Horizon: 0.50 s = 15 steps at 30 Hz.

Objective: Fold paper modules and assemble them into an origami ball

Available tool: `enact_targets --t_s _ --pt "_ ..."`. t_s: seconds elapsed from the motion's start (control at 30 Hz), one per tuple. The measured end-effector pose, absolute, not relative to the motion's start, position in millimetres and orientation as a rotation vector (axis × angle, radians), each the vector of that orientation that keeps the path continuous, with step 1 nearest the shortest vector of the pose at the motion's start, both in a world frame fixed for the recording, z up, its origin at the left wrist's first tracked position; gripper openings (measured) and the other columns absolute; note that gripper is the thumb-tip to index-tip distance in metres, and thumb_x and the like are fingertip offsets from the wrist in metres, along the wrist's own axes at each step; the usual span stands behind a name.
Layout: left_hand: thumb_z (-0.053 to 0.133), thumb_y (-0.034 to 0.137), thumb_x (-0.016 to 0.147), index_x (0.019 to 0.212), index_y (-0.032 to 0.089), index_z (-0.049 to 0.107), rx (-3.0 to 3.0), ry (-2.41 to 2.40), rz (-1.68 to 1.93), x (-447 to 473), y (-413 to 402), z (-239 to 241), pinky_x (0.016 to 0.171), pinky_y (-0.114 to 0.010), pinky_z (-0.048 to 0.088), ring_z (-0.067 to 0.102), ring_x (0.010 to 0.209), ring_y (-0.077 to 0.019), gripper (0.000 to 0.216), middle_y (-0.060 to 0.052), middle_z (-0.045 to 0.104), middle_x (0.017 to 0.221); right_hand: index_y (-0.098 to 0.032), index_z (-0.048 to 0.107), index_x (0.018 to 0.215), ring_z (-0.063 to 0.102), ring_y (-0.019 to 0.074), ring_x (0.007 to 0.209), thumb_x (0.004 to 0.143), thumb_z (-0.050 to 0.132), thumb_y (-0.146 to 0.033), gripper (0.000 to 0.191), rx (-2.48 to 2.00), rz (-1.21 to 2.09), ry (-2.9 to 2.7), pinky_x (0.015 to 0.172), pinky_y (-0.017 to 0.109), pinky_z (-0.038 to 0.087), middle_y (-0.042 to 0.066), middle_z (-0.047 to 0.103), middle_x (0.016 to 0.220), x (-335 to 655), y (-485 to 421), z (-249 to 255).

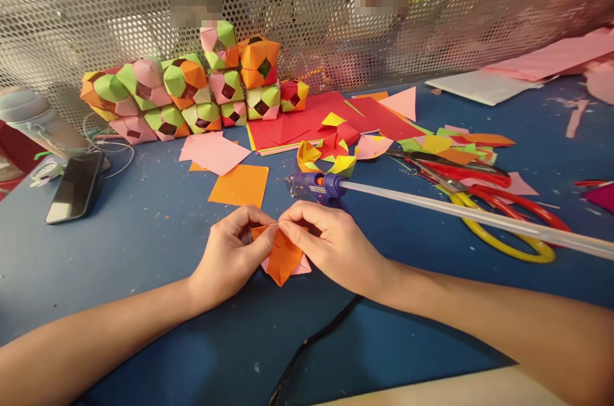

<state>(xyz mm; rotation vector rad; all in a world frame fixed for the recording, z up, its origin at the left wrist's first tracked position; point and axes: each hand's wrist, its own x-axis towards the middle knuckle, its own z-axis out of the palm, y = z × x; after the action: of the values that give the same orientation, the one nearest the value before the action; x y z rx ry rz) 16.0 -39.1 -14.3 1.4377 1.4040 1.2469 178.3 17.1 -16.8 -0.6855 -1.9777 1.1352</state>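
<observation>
Both my hands meet at the middle of the blue table. My left hand and my right hand pinch a folded orange paper piece, which has a pink layer showing underneath. The fingers of both hands are closed on its top edge. Just beyond my hands lies a purple glue gun with a long clear glue stick running to the right.
Stacked origami cubes line the perforated metal wall at the back. Loose orange, pink and red sheets lie ahead. Red and yellow scissors sit right. A phone and bottle are at left. A black cable runs below.
</observation>
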Motion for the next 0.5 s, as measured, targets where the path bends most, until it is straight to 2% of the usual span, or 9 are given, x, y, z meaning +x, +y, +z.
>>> enact_targets --t_s 0.27,0.5 --pt "0.059 0.02 0.08 0.074 0.018 0.056 1.473 1.43 1.219 15.8 -37.7 -16.9 0.06 -0.022 0.045 0.055 0.066 -0.0106 0.008 0.002 0.058 0.07 -0.017 0.06 0.08 0.058 0.0106 0.07 0.093 0.049 -0.013 0.017 -0.575 0.887 -2.142 0.066 0.021 0.047 0.001 0.061 0.077 179.8 19.2 -20.1" --pt "0.058 0.02 0.08 0.073 0.018 0.054 1.491 1.436 1.27 16.9 -39.9 -9.5 0.063 -0.024 0.045 0.056 0.07 -0.0117 0.008 0.001 0.058 0.073 -0.014 0.061 0.106 0.065 0.0171 0.09 0.093 0.052 -0.018 0.016 -0.552 0.66 -2.196 0.081 0.03 0.055 0.009 0.067 0.101 181.5 16.9 -10.6"
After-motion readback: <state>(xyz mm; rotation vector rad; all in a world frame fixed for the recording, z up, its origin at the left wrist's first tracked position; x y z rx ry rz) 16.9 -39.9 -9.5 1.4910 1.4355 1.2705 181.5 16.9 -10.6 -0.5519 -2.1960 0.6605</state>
